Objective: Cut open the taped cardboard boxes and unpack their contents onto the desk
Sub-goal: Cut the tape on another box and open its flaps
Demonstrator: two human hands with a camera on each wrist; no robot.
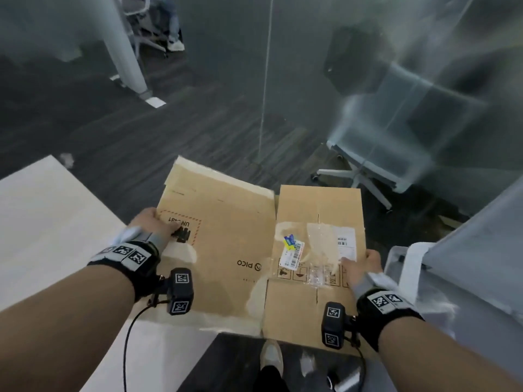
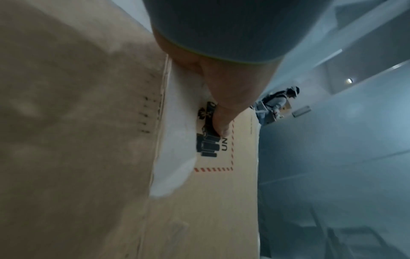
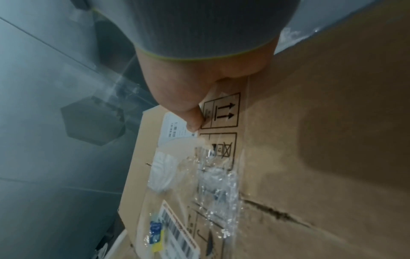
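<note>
I hold a flattened brown cardboard box (image 1: pixel 226 250) out flat in front of me, over the floor beside the desk. Its left panel carries a PICO print and a red-dashed battery mark; the right panel (image 1: pixel 317 205) has barcode labels, handling symbols and torn clear tape. My left hand (image 1: pixel 152 224) grips the left edge, with the thumb (image 2: pixel 221 119) pressed on the battery mark of the cardboard (image 2: pixel 210 201). My right hand (image 1: pixel 359 264) grips the right edge, its thumb (image 3: pixel 190 119) lying on the cardboard (image 3: pixel 310 140) by the white label. The fingers underneath are hidden.
A pale desk (image 1: pixel 42 222) lies to my left, its corner under the cardboard. A glass wall stands ahead with an office chair (image 1: pixel 382 165) behind it. A grey chair (image 1: pixel 452 264) is close on my right. My shoe (image 1: pixel 271 360) stands on dark carpet.
</note>
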